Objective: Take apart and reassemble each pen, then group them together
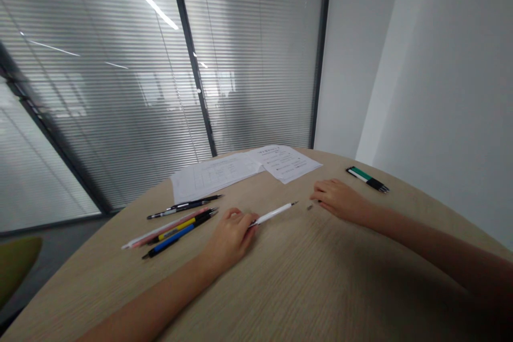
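Note:
My left hand (pixel 230 235) rests on the wooden table with its fingers closed round the near end of a white pen (pixel 274 214), whose tip points away to the right. Beyond that tip lies a small dark piece (pixel 309 207). Just right of the piece is my right hand (pixel 336 199), low over the table with its fingers curled together; whatever they hold, if anything, is too small to make out. Left of my left hand lie a blue pen (pixel 174 239), a yellow pen (pixel 176 228), a pink pen (pixel 160 231) and black pens (pixel 182 206).
Printed sheets (pixel 216 173) lie at the far side of the round table (pixel 280 288). Green, white and black pens (pixel 366 179) sit together at the right. A green chair (pixel 18 264) stands at the left, with blinds behind glass beyond the table.

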Motion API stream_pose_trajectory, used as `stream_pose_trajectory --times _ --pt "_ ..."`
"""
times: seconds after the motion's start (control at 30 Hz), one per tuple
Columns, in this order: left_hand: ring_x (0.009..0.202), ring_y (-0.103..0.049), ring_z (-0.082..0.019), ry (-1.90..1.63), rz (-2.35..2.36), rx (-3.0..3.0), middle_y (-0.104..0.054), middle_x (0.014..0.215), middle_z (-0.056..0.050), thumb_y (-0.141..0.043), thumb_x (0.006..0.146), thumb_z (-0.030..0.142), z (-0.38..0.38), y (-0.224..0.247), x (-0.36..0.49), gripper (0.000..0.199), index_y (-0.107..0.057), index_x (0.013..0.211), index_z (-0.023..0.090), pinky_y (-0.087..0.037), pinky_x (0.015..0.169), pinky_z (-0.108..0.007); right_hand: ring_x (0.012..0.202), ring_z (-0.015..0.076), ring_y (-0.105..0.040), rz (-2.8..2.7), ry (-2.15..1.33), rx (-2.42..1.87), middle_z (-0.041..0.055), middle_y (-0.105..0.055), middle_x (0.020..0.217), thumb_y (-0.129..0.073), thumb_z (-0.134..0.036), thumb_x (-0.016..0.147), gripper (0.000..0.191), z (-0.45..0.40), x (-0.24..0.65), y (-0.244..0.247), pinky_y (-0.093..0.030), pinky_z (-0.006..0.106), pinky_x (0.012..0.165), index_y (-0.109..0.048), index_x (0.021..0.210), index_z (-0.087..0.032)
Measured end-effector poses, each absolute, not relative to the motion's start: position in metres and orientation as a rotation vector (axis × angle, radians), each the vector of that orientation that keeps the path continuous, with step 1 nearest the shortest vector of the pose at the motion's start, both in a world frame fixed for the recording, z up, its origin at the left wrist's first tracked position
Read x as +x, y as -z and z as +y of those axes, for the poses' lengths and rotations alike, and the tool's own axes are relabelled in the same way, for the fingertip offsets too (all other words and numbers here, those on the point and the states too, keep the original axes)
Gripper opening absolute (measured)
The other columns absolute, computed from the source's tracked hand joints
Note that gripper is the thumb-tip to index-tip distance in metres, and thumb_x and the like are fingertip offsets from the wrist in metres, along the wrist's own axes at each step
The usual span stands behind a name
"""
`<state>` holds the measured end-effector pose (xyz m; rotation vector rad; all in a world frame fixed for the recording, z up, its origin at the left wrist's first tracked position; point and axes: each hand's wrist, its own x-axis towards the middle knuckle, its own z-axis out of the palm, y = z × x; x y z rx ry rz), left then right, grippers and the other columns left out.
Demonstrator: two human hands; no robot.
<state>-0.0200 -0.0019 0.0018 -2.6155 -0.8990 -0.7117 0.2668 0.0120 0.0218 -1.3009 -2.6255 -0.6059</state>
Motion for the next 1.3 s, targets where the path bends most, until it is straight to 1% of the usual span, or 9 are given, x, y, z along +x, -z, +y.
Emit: stream_pose_trajectory --times 0.2,0.37,0.47,0.57,0.7,0.83,1.0,1.2,1.3 --pt "0.067 -0.059 -0.018 0.694 -0.914 -2.614 -0.065 0.072 -0.006 -0.036 0.082 0.017 -0.001 -0.001 -0.019 0.016 -0.051 0.088 0.015 -0.042 0.071 -0.036 0.084 0.023 -0.055 -2.554 0.579 -1.454 0.0109 -0.06 0.09 -0.053 -0.013 0.074 0.018 0.019 0.279 -0.022 -0.039 0.033 0.07 -0.063 0.089 -0.014" --pt "0.066 -0.058 -0.018 0.701 -0.889 -2.613 -0.065 0.072 -0.006 -0.035 0.083 0.017 -0.001 -0.001 -0.02 0.017 -0.051 0.089 0.014 -0.043 0.07 -0.036 0.082 0.0218 -0.056 -2.58 0.445 -1.438 0.0099 -0.062 0.085 -0.049 -0.009 0.075 0.018 0.03 0.287 -0.012 -0.042 0.033 0.072 -0.065 0.082 -0.014" --pt "0.067 -0.058 -0.018 0.718 -0.877 -2.616 -0.064 0.072 -0.006 -0.036 0.082 0.016 -0.001 -0.001 -0.02 0.017 -0.051 0.089 0.014 -0.042 0.071 -0.037 0.081 0.0197 -0.057 -2.505 0.263 -1.356 0.0089 -0.063 0.081 -0.048 -0.005 0.073 0.02 0.034 0.287 -0.014 -0.043 0.031 0.073 -0.065 0.076 -0.014" --pt "0.068 -0.058 -0.018 0.729 -0.862 -2.63 -0.064 0.073 -0.006 -0.036 0.083 0.016 -0.001 0.0 -0.02 0.016 -0.05 0.09 0.015 -0.042 0.072 -0.037 0.079 0.0169 -0.058 -2.314 0.019 -1.255 0.0069 -0.063 0.083 -0.047 -0.005 0.07 0.023 0.028 0.281 -0.024 -0.046 0.029 0.072 -0.065 0.078 -0.016" --pt "0.067 -0.058 -0.018 0.754 -0.847 -2.642 -0.064 0.073 -0.005 -0.036 0.083 0.017 0.0 0.0 -0.02 0.015 -0.049 0.089 0.015 -0.041 0.072 -0.036 0.079 0.0157 -0.059 -2.075 -0.315 -1.143 0.004 -0.063 0.087 -0.052 -0.017 0.07 0.017 0.009 0.266 -0.038 -0.048 0.03 0.072 -0.063 0.083 -0.019" --pt "0.069 -0.058 -0.018 0.756 -0.842 -2.648 -0.064 0.074 -0.006 -0.035 0.083 0.017 -0.001 -0.002 -0.02 0.016 -0.049 0.09 0.015 -0.041 0.072 -0.036 0.077 0.0154 -0.06 -1.966 -0.515 -1.088 0.0032 -0.063 0.083 -0.055 -0.024 0.068 0.014 -0.005 0.254 -0.043 -0.049 0.03 0.073 -0.062 0.078 -0.019" --pt "0.067 -0.058 -0.018 0.75 -0.835 -2.648 -0.064 0.072 -0.006 -0.036 0.083 0.017 -0.003 -0.003 -0.02 0.015 -0.05 0.089 0.015 -0.042 0.071 -0.036 0.073 0.0149 -0.06 -1.949 -0.621 -1.097 0.0028 -0.063 0.08 -0.055 -0.027 0.067 0.015 -0.007 0.252 -0.043 -0.049 0.029 0.071 -0.062 0.077 -0.019" --pt "0.067 -0.058 -0.018 0.744 -0.85 -2.645 -0.064 0.073 -0.005 -0.035 0.083 0.017 -0.003 -0.002 -0.019 0.015 -0.049 0.089 0.016 -0.042 0.072 -0.037 0.071 0.0152 -0.058 -2.026 -0.511 -1.185 0.0034 -0.064 0.08 -0.053 -0.026 0.069 0.016 -0.006 0.256 -0.048 -0.047 0.03 0.068 -0.063 0.079 -0.018" --pt "0.068 -0.058 -0.018 0.743 -0.854 -2.643 -0.065 0.074 -0.006 -0.035 0.083 0.017 -0.003 -0.003 -0.02 0.015 -0.049 0.089 0.015 -0.042 0.072 -0.036 0.074 0.0161 -0.059 -2.068 -0.461 -1.188 0.0038 -0.065 0.081 -0.053 -0.025 0.07 0.016 -0.008 0.255 -0.05 -0.045 0.03 0.07 -0.063 0.079 -0.018"
